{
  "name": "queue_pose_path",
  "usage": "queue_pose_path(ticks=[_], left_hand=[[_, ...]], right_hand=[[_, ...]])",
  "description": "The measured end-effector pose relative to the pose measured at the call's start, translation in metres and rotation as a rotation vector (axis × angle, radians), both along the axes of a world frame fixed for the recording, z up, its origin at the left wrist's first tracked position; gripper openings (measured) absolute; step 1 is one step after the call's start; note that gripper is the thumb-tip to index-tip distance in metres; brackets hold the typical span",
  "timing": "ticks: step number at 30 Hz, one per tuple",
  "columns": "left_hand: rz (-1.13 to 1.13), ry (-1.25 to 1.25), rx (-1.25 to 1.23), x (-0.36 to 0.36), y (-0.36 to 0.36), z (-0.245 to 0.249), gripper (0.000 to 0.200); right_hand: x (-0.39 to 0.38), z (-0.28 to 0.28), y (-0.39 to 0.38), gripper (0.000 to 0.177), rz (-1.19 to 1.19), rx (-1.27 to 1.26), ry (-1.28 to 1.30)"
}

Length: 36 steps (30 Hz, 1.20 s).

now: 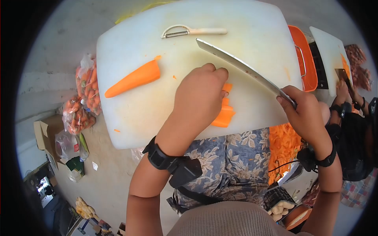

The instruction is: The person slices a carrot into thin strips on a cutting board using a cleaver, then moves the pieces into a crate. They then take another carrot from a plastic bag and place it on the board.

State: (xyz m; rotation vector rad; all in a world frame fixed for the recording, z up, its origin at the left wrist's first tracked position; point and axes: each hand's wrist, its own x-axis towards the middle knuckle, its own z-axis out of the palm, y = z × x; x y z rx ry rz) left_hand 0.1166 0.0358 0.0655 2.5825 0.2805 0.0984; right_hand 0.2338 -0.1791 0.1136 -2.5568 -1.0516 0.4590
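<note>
My right hand (301, 108) is closed around the handle end of a cleaver (244, 69). Its blade slants up and left over the white cutting board (134, 122). My left hand (201, 92) is curled, with fingers and thumb closed on carrot slices (223, 115); the fingertips are partly hidden. These slices lie overlapped near the board's front edge. A peeled carrot piece (136, 80), cut at its wide end, rests on the board to the left. Beyond my hands lies a white-handled peeler (193, 31).
An orange bin (307, 59) stands at the board's right edge. Orange carrot shreds or slices (282, 151) fill a container below right. At far right, a co-worker's hand (343, 92) holds a blade over another board (328, 51). Bagged carrots (87, 84) sit on the floor at left.
</note>
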Motion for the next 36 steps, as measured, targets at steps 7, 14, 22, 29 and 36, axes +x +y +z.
queue_pose_path(ticks=[7, 14, 22, 29, 36], left_hand=[[0.071, -0.045, -0.005, 0.0, 0.001, 0.002, 0.016], [0.312, -0.212, 0.206, -0.074, 0.016, 0.023, 0.015], [0.304, -0.277, 0.188, -0.105, 0.0, -0.004, 0.036], [-0.074, -0.265, -0.028, -0.076, -0.019, -0.014, 0.052], [-0.02, -0.416, 0.077, -0.081, -0.025, -0.032, 0.04]], right_hand=[[0.002, -0.006, -0.004, 0.016, -0.003, 0.023, 0.022], [-0.001, -0.011, -0.005, 0.017, -0.028, 0.041, 0.013], [-0.002, -0.011, -0.003, 0.016, -0.02, 0.072, 0.017], [-0.004, -0.006, 0.0, 0.016, -0.006, 0.025, 0.02], [-0.022, 0.002, -0.002, 0.036, 0.197, 0.02, -0.113]])
